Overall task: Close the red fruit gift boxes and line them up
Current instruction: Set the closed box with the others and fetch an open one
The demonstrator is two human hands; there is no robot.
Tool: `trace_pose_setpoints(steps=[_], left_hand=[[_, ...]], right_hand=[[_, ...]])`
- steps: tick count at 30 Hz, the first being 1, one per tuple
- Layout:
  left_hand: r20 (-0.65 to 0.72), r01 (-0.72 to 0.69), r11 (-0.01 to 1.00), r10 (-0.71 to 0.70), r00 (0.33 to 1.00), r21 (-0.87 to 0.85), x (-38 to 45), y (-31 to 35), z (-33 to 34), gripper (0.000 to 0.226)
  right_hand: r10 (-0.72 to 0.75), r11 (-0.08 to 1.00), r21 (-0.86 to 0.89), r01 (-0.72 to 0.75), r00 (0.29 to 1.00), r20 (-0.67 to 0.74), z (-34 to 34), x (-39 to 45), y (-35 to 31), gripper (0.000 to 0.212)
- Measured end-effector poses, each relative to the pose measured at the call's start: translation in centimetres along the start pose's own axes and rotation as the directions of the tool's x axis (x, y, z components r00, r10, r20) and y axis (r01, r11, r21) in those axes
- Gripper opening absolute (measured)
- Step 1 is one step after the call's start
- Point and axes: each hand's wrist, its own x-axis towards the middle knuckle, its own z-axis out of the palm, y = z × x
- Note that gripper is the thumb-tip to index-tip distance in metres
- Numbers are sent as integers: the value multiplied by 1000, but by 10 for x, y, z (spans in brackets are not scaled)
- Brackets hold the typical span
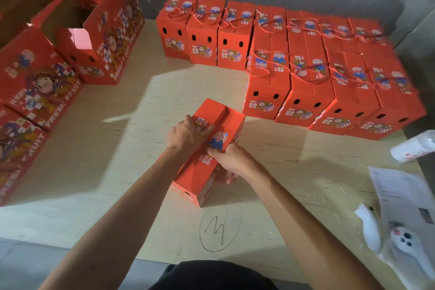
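Head view: red gift box (207, 148) sat mid-surface, pressed flat by left hand (188, 134), side gripped by right hand (231, 160). Light, dentable cardboard probably; best held by edges tbh.

Box (207, 148) at centre frame is looking like matt printed red cardboard; open boxes (77, 30) upper left are showing raw brown card inside. Table (117, 148) is reading as pale rough-grained wood. Cords (280, 66) upper right are looking like twisted rope.

A pale wooden table (113, 148) bears red gift boxes (266, 92), paper sheets (400, 193), a white bottle (414, 147) and a pen-drawn circle (220, 226).
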Motion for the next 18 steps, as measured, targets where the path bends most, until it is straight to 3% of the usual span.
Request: trace_pose_setpoints(steps=[2,4,6,9,13,18], left_hand=[[14,-6,1000,5,1000,21,2,2,0,76],[6,-42,998,42,999,48,2,2,0,76],[2,-112,990,112,994,81,4,2,-1,76],[30,-206,966,204,979,154,12,2,-8,72],[102,-261,950,246,964,171,17,3,-11,63],[135,-184,975,168,977,122,22,6,-13,63]], right_hand=[[-148,924,-378,55,964,-221,-5,1,-3,55],[-456,751,-652,106,797,-396,-14,7,-11,45],[-648,613,-745,263,707,-284,-23,14,-17,33],[-722,493,-728,477,691,-37,-34,32,-12,28],[-755,365,-801,476,654,45,-41,49,-1,50],[-762,192,-886,423,633,137,-44,53,0,58]])
